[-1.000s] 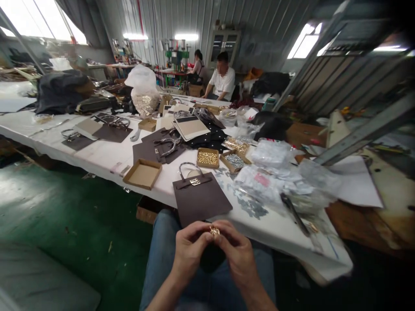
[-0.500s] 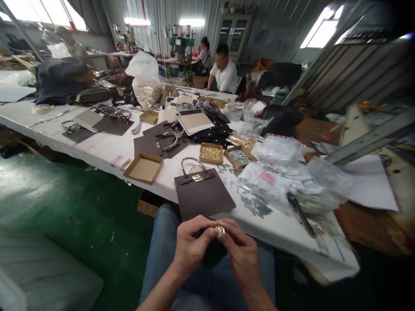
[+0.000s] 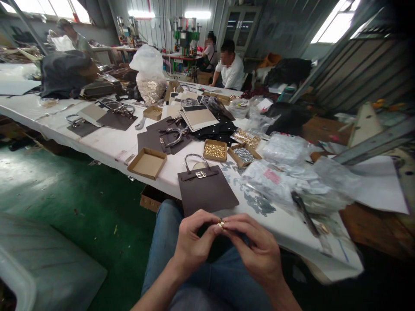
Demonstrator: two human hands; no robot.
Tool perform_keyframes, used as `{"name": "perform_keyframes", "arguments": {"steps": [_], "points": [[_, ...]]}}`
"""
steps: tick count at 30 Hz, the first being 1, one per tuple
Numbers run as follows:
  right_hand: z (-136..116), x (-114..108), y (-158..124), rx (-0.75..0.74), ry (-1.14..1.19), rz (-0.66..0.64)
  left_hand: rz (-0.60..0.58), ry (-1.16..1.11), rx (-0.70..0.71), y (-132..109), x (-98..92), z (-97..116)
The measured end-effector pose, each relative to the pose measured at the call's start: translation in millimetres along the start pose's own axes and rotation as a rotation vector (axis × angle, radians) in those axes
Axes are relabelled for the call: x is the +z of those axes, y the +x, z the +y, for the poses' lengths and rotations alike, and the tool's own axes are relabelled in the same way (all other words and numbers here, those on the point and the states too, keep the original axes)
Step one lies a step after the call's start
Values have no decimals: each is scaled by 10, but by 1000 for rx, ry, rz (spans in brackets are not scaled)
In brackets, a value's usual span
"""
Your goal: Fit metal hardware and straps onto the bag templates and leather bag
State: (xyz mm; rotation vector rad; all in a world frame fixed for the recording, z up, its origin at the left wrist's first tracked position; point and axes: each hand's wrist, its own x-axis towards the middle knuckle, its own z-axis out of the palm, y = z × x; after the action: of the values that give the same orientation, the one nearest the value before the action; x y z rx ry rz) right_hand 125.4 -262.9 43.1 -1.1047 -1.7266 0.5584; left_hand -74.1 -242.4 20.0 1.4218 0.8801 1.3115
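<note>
Above my lap, my left hand [image 3: 194,242] and my right hand [image 3: 256,248] meet fingertip to fingertip, both pinching one small gold metal fitting [image 3: 221,224]. Just beyond them a dark brown bag panel [image 3: 207,192] with a metal handle and clasp lies at the white table's [image 3: 106,147] near edge. Behind it stand a small box of gold fittings [image 3: 214,150] and a box of silver fittings [image 3: 244,155]. An empty cardboard tray [image 3: 148,163] sits to the left of the panel.
Clear plastic bags [image 3: 285,172] are piled on the right of the table. More brown panels, handles and a white sack of parts [image 3: 149,77] lie further back. Two people sit at the far end [image 3: 231,65], another stands far left [image 3: 73,36]. Green floor lies to my left.
My hands have spread slightly and the right hand has dropped to the right, still pinching the gold fitting. The view has shifted a little, so the table sits higher in frame.
</note>
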Motion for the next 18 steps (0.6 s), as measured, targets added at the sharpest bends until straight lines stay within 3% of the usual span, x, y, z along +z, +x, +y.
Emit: {"name": "perform_keyframes", "arguments": {"steps": [8,18], "points": [[45,49,-143,18,14,15,-9,0,-32,-76,7,-19],[101,75,-123,215,98,38,-13,-41,-52,-72,-5,-163]]}}
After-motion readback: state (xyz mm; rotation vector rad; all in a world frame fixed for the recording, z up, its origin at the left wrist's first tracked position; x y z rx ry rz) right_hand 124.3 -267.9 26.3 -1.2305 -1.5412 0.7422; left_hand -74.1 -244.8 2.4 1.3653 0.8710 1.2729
